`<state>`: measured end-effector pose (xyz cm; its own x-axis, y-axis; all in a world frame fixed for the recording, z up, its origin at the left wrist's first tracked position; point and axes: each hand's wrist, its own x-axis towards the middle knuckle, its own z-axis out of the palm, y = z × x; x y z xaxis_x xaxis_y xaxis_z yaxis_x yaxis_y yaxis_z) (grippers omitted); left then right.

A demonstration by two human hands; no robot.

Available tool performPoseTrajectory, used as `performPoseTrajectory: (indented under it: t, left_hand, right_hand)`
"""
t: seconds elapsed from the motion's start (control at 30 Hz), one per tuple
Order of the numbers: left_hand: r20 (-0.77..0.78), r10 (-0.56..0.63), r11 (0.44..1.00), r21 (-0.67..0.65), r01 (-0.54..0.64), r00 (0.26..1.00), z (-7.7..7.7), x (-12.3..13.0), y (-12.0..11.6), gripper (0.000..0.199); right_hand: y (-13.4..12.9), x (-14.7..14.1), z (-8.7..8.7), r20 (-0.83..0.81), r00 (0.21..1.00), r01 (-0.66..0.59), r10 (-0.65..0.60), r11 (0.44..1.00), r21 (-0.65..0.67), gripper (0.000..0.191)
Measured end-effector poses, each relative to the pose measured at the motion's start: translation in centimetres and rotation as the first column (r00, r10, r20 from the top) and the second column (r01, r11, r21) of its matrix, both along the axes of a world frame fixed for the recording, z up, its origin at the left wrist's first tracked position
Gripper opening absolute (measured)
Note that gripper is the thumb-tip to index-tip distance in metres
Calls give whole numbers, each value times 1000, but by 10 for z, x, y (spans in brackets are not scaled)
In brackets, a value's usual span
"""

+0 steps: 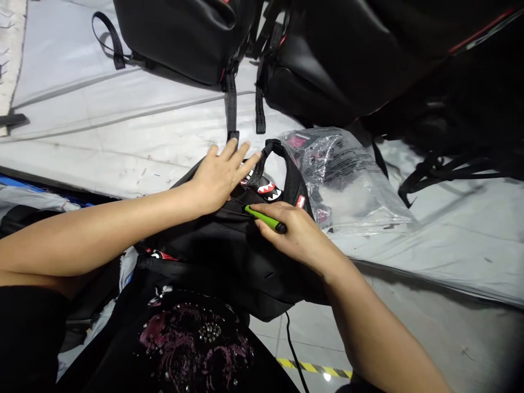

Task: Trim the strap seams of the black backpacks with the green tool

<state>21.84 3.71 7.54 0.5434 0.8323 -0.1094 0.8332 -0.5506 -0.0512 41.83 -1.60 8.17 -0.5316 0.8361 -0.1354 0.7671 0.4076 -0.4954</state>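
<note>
A black backpack [229, 240] lies at the near edge of the white-covered table, against my body. Shark-tooth print in red and white shows on it beside its looped carry handle [262, 170]. My left hand [223, 177] rests on the upper part of the bag, fingers spread and holding nothing. In my right hand [289, 226] is a slim green tool with a black end [267, 219], gripped between thumb and fingers. Its tip meets the bag fabric near a seam, just right of my left hand. The tip is too small to make out.
Two larger black bags [180, 38] [327, 60] stand across the back, their straps hanging forward. A clear plastic bag [352, 185] lies right of the backpack. Below, a dark cord [291, 344] hangs over the tiled floor with yellow-black tape [313, 368].
</note>
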Motion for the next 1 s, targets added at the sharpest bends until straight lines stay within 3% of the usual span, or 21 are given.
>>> performPoseTrajectory:
  t: [0.13, 0.37, 0.53, 0.83, 1.0]
  left_hand:
    - [-22, 89, 996, -22, -90, 996, 3, -10, 1, 105]
    - [-30, 92, 996, -8, -92, 995, -3, -10, -1, 103]
    - [-17, 93, 996, -8, -94, 995, -4, -10, -1, 102]
    - [25, 87, 996, -1, -87, 996, -8, -11, -1, 105]
    - [49, 78, 997, 6, -78, 996, -9, -12, 0, 104]
  right_hand:
    - [-1, 1, -2, -13, 999, 37, -37, 999, 24, 33]
    - [4, -17, -14, -132, 991, 26, -22, 999, 32, 32]
    - [4, -24, -12, 1, 1000, 23, -23, 996, 85, 30]
    - [11, -22, -9, -13, 1000, -26, 26, 999, 36, 30]
    - [10, -26, -5, 103, 995, -5, 1, 999, 41, 30]
